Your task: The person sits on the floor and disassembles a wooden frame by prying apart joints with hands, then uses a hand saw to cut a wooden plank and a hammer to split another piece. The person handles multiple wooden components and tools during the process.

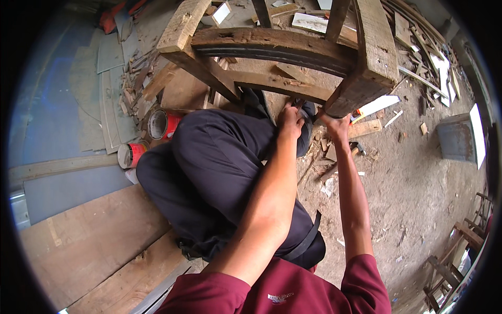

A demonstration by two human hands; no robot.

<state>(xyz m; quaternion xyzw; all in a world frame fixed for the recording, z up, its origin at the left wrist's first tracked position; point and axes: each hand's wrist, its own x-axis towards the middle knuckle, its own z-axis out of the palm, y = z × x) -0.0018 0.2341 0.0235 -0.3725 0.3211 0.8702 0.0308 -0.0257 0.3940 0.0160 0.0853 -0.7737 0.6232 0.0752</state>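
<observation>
A rough wooden frame [272, 41] with thick legs and cross rails stands tilted in front of my knees. My right hand [337, 124] is closed against the lower end of its near right leg [361, 90]. My left hand [291, 119] is closed just below the low rail [282, 83], beside my shoe. Something small and dark shows at its fingertips, too hidden to name. A tool with an orange and yellow handle [357, 115] lies just right of my right hand. A hammer [357, 148] rests on the floor below it.
Red tins [137, 153] stand left of my knees. Wood scraps [140, 83] are heaped at the far left, with more offcuts [426, 57] at the far right. A grey bin-like box [457, 137] stands at the right. Wide boards [94, 240] lie at the lower left.
</observation>
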